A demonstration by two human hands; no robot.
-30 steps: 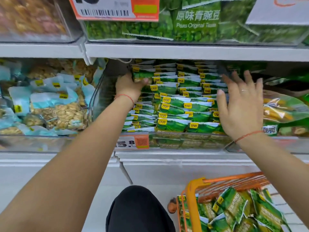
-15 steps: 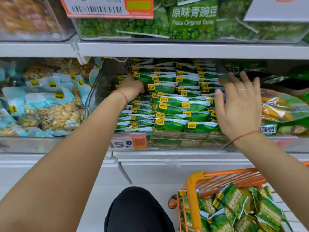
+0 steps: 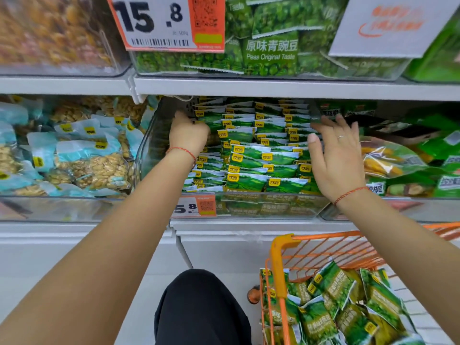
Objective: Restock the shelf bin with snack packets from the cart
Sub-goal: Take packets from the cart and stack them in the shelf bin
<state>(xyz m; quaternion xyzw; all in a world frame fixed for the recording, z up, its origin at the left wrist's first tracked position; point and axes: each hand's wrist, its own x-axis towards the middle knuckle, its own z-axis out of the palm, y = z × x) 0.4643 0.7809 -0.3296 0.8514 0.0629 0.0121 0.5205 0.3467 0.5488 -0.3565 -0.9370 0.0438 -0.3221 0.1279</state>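
Inside the clear shelf bin [image 3: 149, 155], the rows of green pea packets [image 3: 251, 160] are being squared up. The left hand [image 3: 188, 136] has been pushed deeper toward the bin's back-left corner than it was a second ago; its fingers are bent against the rear packets, but whether one is actually pinched cannot be told, since the fingertips are hidden behind the stack. The right hand [image 3: 334, 155] has stayed flat and spread, fingers straight, pressed against the right flank of the rows near the bin's right wall, with nothing held. Between the earlier pictures and this one the rows appear to have been pushed slightly closer together, so the step in hand is judged to be tidying rather than loading. The bin looks nearly full to its front lip, above the orange price tag [image 3: 194, 207]. More loose packets of the same kind [image 3: 331, 292] are lying in the orange cart [image 3: 280, 260], below and to the right of the bin, so restocking is judged unfinished.
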